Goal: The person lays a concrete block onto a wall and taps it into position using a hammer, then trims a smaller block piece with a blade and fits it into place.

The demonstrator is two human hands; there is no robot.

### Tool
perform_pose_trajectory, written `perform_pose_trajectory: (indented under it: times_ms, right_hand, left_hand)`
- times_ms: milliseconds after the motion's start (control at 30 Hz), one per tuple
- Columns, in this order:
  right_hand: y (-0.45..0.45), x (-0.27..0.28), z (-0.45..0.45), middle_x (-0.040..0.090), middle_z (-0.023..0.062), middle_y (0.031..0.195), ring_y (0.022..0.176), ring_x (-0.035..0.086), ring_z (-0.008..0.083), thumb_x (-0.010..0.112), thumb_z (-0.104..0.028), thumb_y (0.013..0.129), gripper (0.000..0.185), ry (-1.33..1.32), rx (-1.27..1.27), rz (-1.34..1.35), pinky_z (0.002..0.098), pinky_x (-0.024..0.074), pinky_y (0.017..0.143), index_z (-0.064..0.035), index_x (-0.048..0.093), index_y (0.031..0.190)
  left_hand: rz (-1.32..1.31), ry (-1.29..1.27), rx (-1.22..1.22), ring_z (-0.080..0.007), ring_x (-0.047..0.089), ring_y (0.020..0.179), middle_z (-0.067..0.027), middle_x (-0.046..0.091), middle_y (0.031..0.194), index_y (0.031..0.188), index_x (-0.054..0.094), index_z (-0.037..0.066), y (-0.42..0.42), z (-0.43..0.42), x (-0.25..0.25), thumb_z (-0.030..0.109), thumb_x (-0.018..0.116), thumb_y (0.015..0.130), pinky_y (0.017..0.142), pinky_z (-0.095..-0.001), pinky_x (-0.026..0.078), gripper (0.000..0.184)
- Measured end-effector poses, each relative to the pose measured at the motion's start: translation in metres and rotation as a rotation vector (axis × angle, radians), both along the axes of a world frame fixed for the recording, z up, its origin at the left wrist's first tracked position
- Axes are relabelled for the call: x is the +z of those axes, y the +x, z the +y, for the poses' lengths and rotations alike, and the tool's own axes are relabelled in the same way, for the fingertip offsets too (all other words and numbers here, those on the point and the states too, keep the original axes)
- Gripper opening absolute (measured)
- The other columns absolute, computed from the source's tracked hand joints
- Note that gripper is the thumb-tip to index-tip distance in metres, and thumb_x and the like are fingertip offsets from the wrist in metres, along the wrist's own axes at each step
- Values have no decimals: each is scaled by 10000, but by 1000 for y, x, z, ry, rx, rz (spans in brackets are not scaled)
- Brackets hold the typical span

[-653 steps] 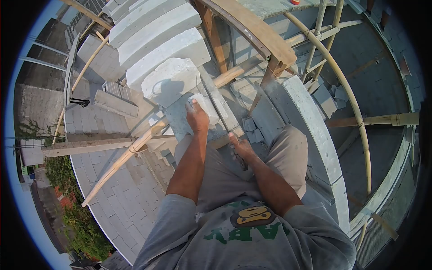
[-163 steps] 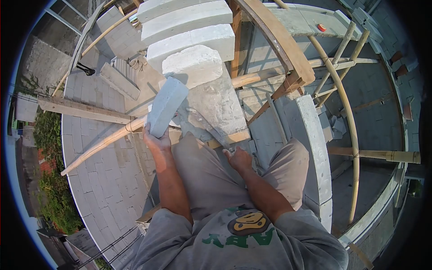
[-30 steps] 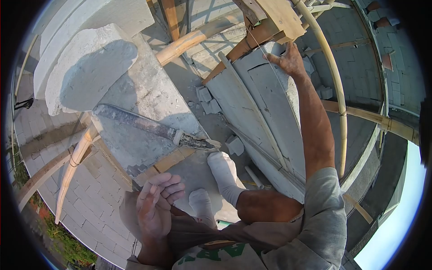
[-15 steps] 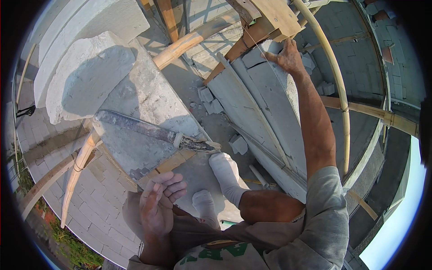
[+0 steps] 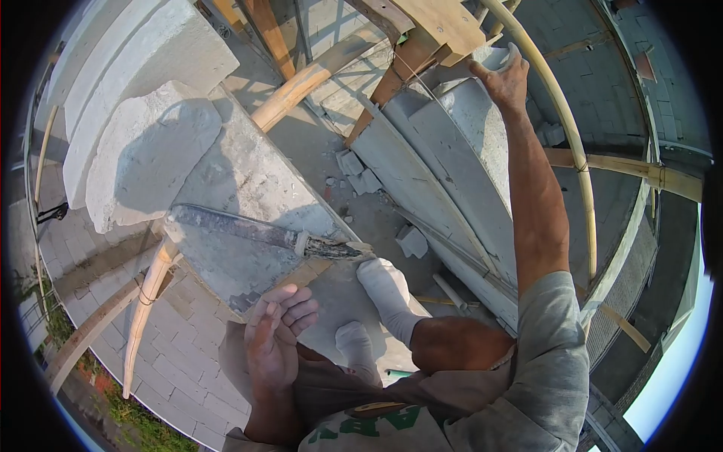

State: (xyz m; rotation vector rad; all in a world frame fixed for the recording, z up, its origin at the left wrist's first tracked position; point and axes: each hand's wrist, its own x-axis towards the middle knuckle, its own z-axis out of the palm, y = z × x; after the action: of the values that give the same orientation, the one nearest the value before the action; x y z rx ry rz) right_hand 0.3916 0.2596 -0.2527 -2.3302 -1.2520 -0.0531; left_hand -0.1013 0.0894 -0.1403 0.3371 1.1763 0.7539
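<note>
My right hand is at the upper right, thumb and fingers around a small pale block piece, partly hidden by the hand, above the end of the curved block wall. Near my lap, my left hand is raised with loosely curled fingers and holds nothing. A long flat blade tool with a rough, worn handle lies across the dusty slab. Behind it rests a rough-edged white block, with a shadow over it.
Curved white blocks stand in a row at upper left. A wooden beam end and a curved bamboo pole are near my right hand. Broken block pieces lie in the gap below. Another pole crosses behind the slab.
My right hand has moved up and slightly right, and the small block piece has come away from the wall end with it. My left hand keeps its pose. The view has shifted slightly.
</note>
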Motion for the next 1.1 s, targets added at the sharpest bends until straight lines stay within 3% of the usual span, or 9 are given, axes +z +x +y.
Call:
perform_pose_trajectory:
  times_ms: [133,200,367,433,533,600,667,867,1100]
  right_hand:
    - [29,50,-27,514,346,1201,1175,521,396,786,-477,626,1034,317,-120,257,428,424,1001,171,383,1323]
    - [41,78,-49,536,351,1203,1145,555,391,795,-479,616,1055,470,-203,148,419,418,1002,223,387,1289]
    - [28,174,-130,360,347,1362,1306,367,429,730,-604,614,1127,483,-210,124,473,299,1080,62,307,1419]
    - [32,195,-169,426,348,1303,1245,439,431,738,-575,571,1116,426,-193,232,498,355,1033,48,346,1410]
    - [-5,235,-219,475,345,1248,1189,494,428,744,-540,535,1102,294,-114,400,500,393,998,40,378,1398]
    - [-27,251,-250,498,325,1230,1164,513,421,737,-516,534,1064,197,-37,474,482,396,1003,32,403,1383]
    - [-40,250,-281,506,300,1243,1170,510,416,740,-493,528,1050,119,70,546,473,392,1011,20,406,1381]
    - [-66,264,-338,523,269,1240,1173,520,368,795,-510,515,1058,-77,82,823,452,408,1009,-6,421,1367]
    - [-53,215,-405,561,303,1158,1100,555,387,734,-563,584,1001,-30,-79,885,438,426,961,27,437,1337]
  left_hand:
    - [60,12,-38,-264,621,1007,-176,617,1131,1241,511,-24,7,5,-2,294,462,981,862,-385,506,414]
    - [84,42,-72,-267,609,1039,-183,608,1154,1252,508,-28,18,8,1,305,484,965,890,-392,487,440]
    - [192,306,-358,-269,498,1215,-212,538,1282,1307,464,-61,69,13,28,346,538,926,1039,-406,353,562]
    - [167,433,-496,-295,350,1353,-234,439,1392,1360,409,-67,91,15,45,392,562,908,1124,-427,231,662]
    - [117,700,-643,-315,277,1393,-248,369,1441,1400,353,-70,129,5,53,432,592,888,1147,-434,171,756]
    - [56,857,-718,-333,244,1406,-260,323,1463,1419,310,-85,157,-12,52,477,625,867,1152,-437,152,848]
    - [36,1117,-770,-400,308,1359,-290,352,1419,1425,289,-73,185,-30,43,494,656,852,1108,-479,259,886]
    - [-381,881,-1016,-369,270,1382,-303,312,1440,1456,186,-97,246,-75,46,536,715,783,1124,-432,217,1065]
    - [-438,490,-1210,-284,412,1294,-211,436,1375,1460,259,-34,273,-104,26,438,682,836,1066,-373,323,889]
